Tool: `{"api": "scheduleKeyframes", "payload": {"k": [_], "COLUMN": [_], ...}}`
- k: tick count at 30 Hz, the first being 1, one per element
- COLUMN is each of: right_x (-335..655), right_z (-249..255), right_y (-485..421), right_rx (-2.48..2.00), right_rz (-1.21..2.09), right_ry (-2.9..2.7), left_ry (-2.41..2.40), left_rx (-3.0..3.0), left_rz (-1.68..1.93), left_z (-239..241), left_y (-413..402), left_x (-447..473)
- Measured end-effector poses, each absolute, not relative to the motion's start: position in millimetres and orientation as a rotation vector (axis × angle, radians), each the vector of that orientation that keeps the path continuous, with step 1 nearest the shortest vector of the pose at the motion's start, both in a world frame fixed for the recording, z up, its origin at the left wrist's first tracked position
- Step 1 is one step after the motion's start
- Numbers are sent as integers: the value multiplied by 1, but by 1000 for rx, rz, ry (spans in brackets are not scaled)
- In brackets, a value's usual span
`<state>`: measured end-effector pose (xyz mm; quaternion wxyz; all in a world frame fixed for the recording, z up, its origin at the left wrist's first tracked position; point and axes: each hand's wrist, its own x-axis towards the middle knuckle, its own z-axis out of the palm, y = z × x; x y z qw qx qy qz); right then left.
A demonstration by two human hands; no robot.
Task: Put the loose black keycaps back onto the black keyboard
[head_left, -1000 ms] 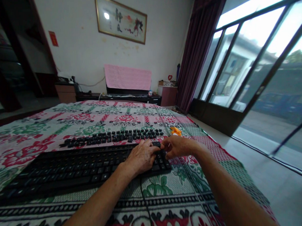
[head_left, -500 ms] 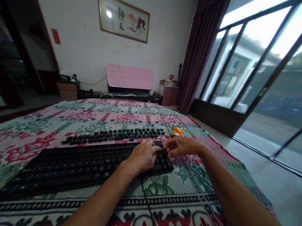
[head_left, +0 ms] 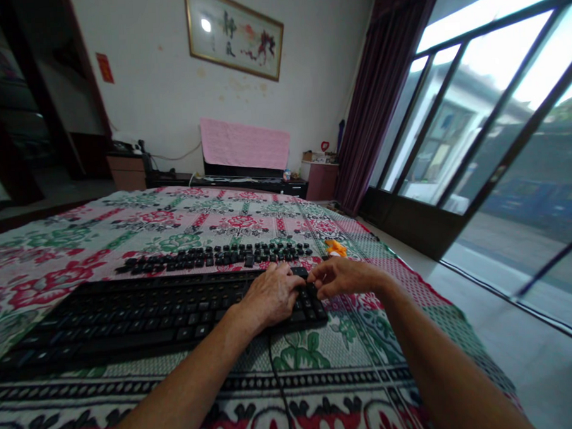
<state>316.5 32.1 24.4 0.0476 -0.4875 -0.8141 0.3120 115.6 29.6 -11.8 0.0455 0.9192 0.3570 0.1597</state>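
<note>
A black keyboard (head_left: 130, 325) lies on the flowered cloth, with keycaps on its lower rows and bare key spots along its upper rows. Across its number pad rests my left hand (head_left: 273, 295), fingers stretched out over the keys and one reaching toward the right. My right hand (head_left: 338, 277) is at the pad's upper right edge, its thumb and fingers curled close together in a pinch. Whatever is between those fingertips is too small and dark to make out. Just behind the keyboard sit loose black keycaps (head_left: 231, 255) in uneven rows.
The patterned cloth (head_left: 317, 390) covers the surface under everything. A small orange object (head_left: 335, 247) lies beyond my right hand. The keyboard's cable (head_left: 277, 385) runs toward me between my forearms. Farther back stands a low cabinet with a pink cloth (head_left: 245, 143) over a screen.
My right hand has shifted very slightly left over the number pad. My left hand, the keyboard and the loose keycaps stay in place.
</note>
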Motion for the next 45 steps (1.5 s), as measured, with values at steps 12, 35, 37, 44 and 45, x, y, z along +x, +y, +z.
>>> {"api": "scheduleKeyframes", "payload": {"k": [12, 35, 37, 44, 45], "right_x": [314, 307, 306, 303, 302], "right_z": [25, 33, 34, 32, 32], "right_y": [32, 32, 31, 33, 33], "right_rx": [-1507, -1447, -1452, -1524, -1531], "right_rz": [952, 638, 624, 620, 611], "right_ry": [-2461, -2690, -2693, -2701, -2703], "left_ry": [1082, 997, 1000, 997, 1001], "left_rx": [2806, 2852, 2866, 2889, 2880], "left_rz": [514, 431, 415, 377, 391], "left_z": [-13, -9, -8, -7, -7], "left_y": [30, 30, 30, 31, 31], "left_x": [115, 114, 114, 116, 116]}}
